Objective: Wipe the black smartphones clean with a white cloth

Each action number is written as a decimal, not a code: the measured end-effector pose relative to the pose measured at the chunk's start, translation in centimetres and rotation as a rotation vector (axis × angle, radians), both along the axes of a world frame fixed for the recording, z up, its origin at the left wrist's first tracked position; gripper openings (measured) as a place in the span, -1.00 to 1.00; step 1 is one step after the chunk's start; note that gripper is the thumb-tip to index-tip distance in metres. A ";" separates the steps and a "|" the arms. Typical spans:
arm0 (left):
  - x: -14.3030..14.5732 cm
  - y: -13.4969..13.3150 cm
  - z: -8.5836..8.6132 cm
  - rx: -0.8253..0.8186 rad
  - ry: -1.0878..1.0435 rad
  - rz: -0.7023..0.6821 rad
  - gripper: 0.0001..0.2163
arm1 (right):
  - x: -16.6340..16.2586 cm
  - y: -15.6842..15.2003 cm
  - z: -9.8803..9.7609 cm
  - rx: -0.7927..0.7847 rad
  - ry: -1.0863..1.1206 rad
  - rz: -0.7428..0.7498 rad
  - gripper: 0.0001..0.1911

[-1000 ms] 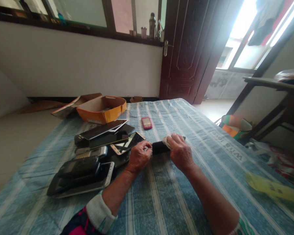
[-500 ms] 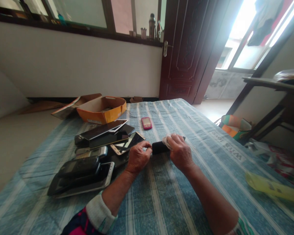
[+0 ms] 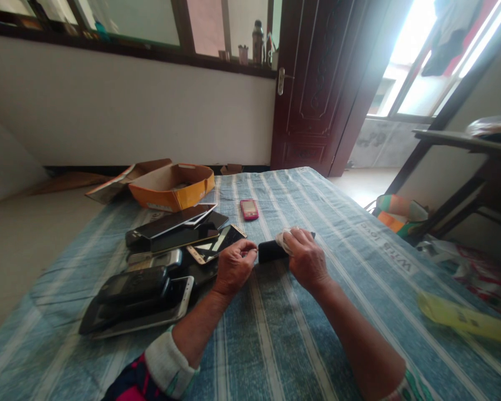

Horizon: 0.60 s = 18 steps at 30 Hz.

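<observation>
A black phone point(image 3: 270, 252) is between my two hands over the striped cloth. My left hand point(image 3: 236, 266) is closed, with its thumb and fingertips pinched at the phone's left end. On the phone's upper face, my right hand point(image 3: 308, 257) presses a crumpled white wipe point(image 3: 283, 240), its fingers bent around it. The right hand hides part of the phone, whose far end shows beyond the knuckles. Just left of my left hand lies a gold-framed phone point(image 3: 202, 256) with a dark, reflective screen. A small pink phone point(image 3: 249, 209) lies by itself farther back.
Several phones are piled on the left, among them a black phone point(image 3: 132, 285) and a white-edged one point(image 3: 186, 298). Behind them stands an open orange box point(image 3: 171, 195). Yellow plastic point(image 3: 463, 317) lies at the right. A striped cloth point(image 3: 271, 345) covers the surface.
The view has shifted slightly. My left thumb and fingers look closer together at the phone's end. My right hand and the wipe stay at nearly the same spot on the phone.
</observation>
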State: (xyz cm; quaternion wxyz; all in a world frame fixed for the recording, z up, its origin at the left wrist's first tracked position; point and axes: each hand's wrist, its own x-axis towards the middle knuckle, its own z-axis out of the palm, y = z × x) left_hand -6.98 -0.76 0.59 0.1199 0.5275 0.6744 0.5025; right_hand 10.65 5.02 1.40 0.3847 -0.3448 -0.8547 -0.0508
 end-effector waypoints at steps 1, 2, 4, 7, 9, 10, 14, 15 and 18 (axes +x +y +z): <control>0.0 0.0 0.0 0.002 -0.003 0.000 -0.87 | 0.0 0.0 0.0 -0.002 -0.001 0.000 -0.66; 0.0 -0.1 0.1 0.004 -0.004 -0.001 -0.87 | 0.0 0.0 0.1 -0.005 -0.001 0.000 -0.66; 0.1 -0.1 0.1 0.008 -0.004 -0.002 -0.87 | 0.0 -0.1 0.1 -0.013 -0.001 0.000 -0.66; 0.1 -0.1 0.1 0.014 0.002 -0.001 -0.88 | 0.0 -0.1 0.2 -0.027 -0.009 -0.004 -0.66; 0.1 -0.1 0.0 0.016 0.004 0.002 -0.88 | 0.0 -0.1 0.2 -0.034 -0.013 -0.005 -0.66; 0.0 -0.1 0.0 0.017 0.004 0.003 -0.88 | 0.0 -0.1 0.2 -0.035 -0.014 -0.004 -0.66; 0.0 0.0 -0.2 0.021 0.003 0.003 -0.89 | 0.0 -0.1 0.2 -0.038 -0.013 -0.003 -0.67; 0.0 0.0 -0.2 0.022 0.002 0.002 -0.88 | 0.0 -0.1 0.2 -0.039 -0.013 -0.002 -0.67; 0.0 0.0 -0.3 0.025 -0.005 -0.005 -0.88 | 0.0 -0.1 0.2 -0.046 -0.011 0.005 -0.68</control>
